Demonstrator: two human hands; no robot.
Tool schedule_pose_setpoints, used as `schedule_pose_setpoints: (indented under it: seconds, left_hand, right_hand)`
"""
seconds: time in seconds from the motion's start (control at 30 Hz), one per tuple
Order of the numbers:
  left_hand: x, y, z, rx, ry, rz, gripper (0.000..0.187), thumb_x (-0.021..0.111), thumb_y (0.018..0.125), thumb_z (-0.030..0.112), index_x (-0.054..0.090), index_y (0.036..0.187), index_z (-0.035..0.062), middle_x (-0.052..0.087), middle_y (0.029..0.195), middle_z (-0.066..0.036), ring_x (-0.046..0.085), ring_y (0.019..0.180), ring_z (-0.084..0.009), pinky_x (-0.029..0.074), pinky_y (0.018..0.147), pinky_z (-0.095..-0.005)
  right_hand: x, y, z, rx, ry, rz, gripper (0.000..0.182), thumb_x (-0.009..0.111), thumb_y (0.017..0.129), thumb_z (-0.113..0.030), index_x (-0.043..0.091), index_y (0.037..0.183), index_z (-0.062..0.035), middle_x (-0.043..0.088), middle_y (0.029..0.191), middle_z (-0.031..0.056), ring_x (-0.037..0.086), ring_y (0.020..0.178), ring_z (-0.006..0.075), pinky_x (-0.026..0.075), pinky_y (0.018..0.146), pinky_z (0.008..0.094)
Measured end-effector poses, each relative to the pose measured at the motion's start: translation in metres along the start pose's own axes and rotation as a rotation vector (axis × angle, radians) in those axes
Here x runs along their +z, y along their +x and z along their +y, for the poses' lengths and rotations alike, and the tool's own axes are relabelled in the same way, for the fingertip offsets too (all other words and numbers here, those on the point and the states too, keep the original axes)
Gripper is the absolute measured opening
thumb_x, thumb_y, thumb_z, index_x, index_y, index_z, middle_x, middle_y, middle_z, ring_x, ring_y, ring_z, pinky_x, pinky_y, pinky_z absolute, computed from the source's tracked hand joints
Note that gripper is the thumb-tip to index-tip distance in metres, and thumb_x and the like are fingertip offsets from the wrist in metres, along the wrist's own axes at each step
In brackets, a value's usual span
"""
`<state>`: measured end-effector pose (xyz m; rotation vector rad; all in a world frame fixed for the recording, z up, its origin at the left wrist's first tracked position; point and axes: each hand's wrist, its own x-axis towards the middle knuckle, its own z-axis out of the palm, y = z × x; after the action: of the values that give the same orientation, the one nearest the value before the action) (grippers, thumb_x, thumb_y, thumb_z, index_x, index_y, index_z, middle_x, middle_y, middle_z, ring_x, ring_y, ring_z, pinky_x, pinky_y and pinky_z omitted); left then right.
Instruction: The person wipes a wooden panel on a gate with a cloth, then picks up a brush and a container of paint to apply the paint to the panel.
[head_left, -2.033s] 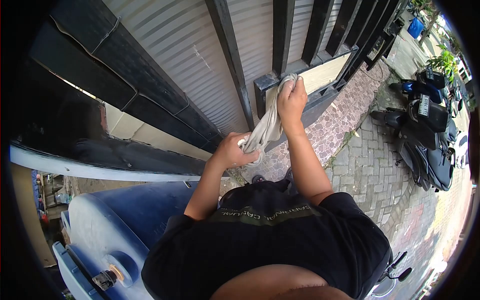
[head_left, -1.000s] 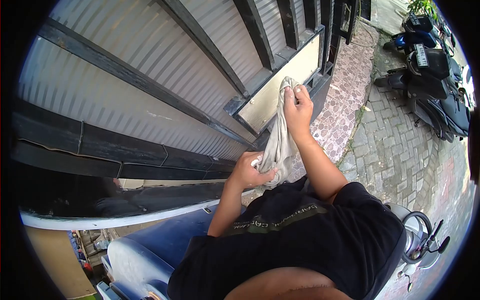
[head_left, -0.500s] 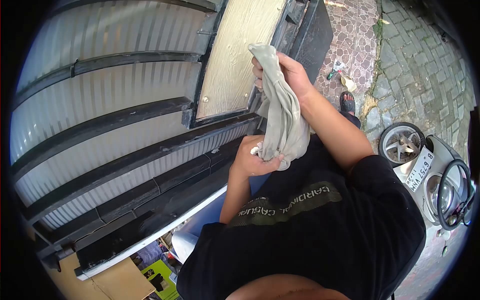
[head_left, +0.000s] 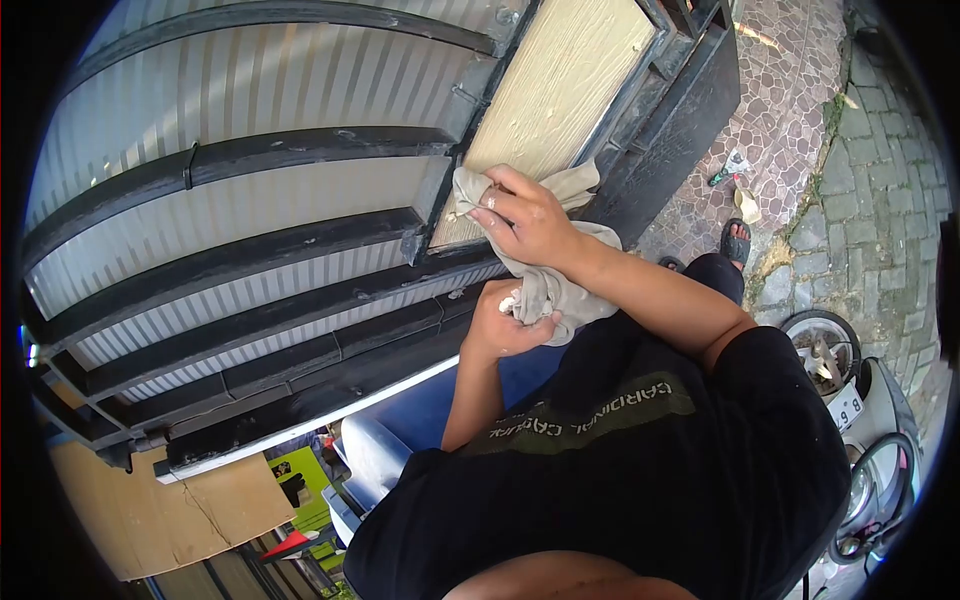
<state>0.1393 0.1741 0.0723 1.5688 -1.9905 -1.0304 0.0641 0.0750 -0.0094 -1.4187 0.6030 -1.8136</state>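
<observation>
A grey-beige cloth (head_left: pixel 560 285) stretches between my two hands. My left hand (head_left: pixel 497 322), low in front of my chest, is closed around the bunched lower end. A small white lump (head_left: pixel 509 301) shows beside its thumb and fingers. My right hand (head_left: pixel 525 218) grips the upper part of the cloth, thumb and fingers bent over it, with white smears on the fingers. That hand overlaps the lower part of a cream wood-grain panel (head_left: pixel 555 85), which sits in a black metal frame. A loose fold of cloth sticks out behind the right hand.
Black bars (head_left: pixel 260 235) over ribbed translucent sheeting fill the left. Below them are a cardboard sheet (head_left: pixel 170 510) and a blue surface (head_left: pixel 430 405). A parked motorcycle (head_left: pixel 880 420) stands at right. A scraper-like tool (head_left: pixel 735 165) lies on the patterned tiles near my sandalled foot (head_left: pixel 735 243).
My right hand has come down and left from the raised cloth end, folding the cloth over toward the panel. My left hand keeps its hold. The view has shifted, moving the panel right.
</observation>
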Motion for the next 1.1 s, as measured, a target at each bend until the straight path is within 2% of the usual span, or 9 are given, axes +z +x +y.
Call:
schedule_pose_setpoints:
  seconds: [0.13,0.27,0.33,0.4,0.73,0.83,1.0,1.07,1.1]
  left_hand:
    - [0.006,0.0,0.007,-0.047,0.035,-0.016,0.017,0.072,0.063,0.009,0.058,0.069,0.0026,0.056,0.06,-0.006,0.053,0.049,-0.0172,0.043,0.051,-0.029]
    - [0.01,0.003,0.01,0.038,-0.011,-0.044,0.018,0.073,0.062,0.002,0.056,0.069,0.0028,0.056,0.059,-0.007,0.051,0.049,-0.0195,0.043,0.05,-0.0293]
    - [0.015,0.01,0.014,0.092,-0.012,-0.049,0.018,0.073,0.062,0.003,0.056,0.069,0.0032,0.056,0.06,-0.007,0.053,0.049,-0.0218,0.043,0.05,-0.0298]
    - [0.018,0.012,0.017,0.086,-0.014,-0.044,0.018,0.073,0.062,0.003,0.057,0.069,0.0034,0.056,0.06,-0.007,0.054,0.049,-0.0225,0.044,0.05,-0.0299]
    - [0.022,0.012,0.018,0.056,0.006,-0.043,0.018,0.074,0.062,0.003,0.058,0.069,0.0023,0.058,0.061,-0.008,0.056,0.05,-0.0216,0.044,0.05,-0.0305]
    - [0.02,0.012,0.021,0.004,0.05,0.028,0.018,0.073,0.062,0.001,0.055,0.067,0.0019,0.057,0.06,-0.008,0.055,0.05,-0.0217,0.044,0.05,-0.0305]
    - [0.017,0.001,0.021,0.022,0.04,0.029,0.02,0.073,0.061,0.001,0.054,0.066,0.0025,0.055,0.059,-0.008,0.053,0.049,-0.0221,0.043,0.05,-0.0308]
    - [0.02,-0.006,0.022,0.014,0.02,0.015,0.02,0.073,0.061,0.001,0.054,0.066,0.0028,0.055,0.059,-0.007,0.052,0.049,-0.0223,0.043,0.05,-0.0309]
    - [0.023,-0.008,0.021,0.03,0.012,0.03,0.02,0.073,0.061,0.001,0.054,0.066,0.0032,0.055,0.06,-0.007,0.053,0.049,-0.0225,0.043,0.05,-0.0309]
  right_hand:
    - [-0.012,-0.006,-0.001,-0.044,-0.073,-0.099,0.016,0.073,0.074,-0.008,0.062,0.08,0.0022,0.057,0.095,0.0156,0.061,0.075,0.0289,0.05,0.063,0.0357]
    - [-0.045,0.012,-0.014,-0.185,-0.045,0.032,0.024,0.072,0.069,-0.002,0.065,0.091,0.0055,0.058,0.096,0.0167,0.061,0.073,0.0276,0.05,0.063,0.0319]
    - [-0.053,0.021,-0.016,-0.119,-0.035,0.049,0.014,0.072,0.072,-0.005,0.063,0.082,0.0009,0.056,0.092,0.0132,0.059,0.07,0.0265,0.049,0.06,0.0343]
    - [-0.057,0.026,-0.011,-0.024,-0.056,0.105,0.024,0.067,0.072,0.004,0.065,0.096,0.0059,0.058,0.094,0.0172,0.06,0.072,0.0255,0.049,0.062,0.0299]
    - [-0.04,0.03,-0.003,0.029,-0.025,0.133,0.012,0.068,0.078,-0.002,0.063,0.087,0.0035,0.054,0.088,0.0124,0.056,0.067,0.0237,0.046,0.058,0.0313]
    - [-0.021,0.025,-0.004,-0.027,-0.067,0.032,0.016,0.071,0.078,-0.011,0.061,0.082,0.0011,0.055,0.089,0.0123,0.059,0.071,0.0276,0.048,0.061,0.0353]
    - [-0.005,0.007,-0.006,-0.187,0.089,-0.062,0.016,0.07,0.076,-0.007,0.06,0.084,0.0021,0.055,0.088,0.0129,0.058,0.072,0.0295,0.048,0.062,0.0357]
    - [-0.009,0.004,-0.011,0.025,0.204,-0.18,0.017,0.067,0.075,-0.005,0.058,0.086,0.0036,0.055,0.086,0.014,0.057,0.071,0.0309,0.048,0.061,0.0328]
    - [-0.01,0.007,-0.01,0.078,0.152,-0.156,0.017,0.065,0.077,-0.005,0.056,0.088,0.0034,0.056,0.084,0.015,0.058,0.07,0.0276,0.047,0.062,0.0304]
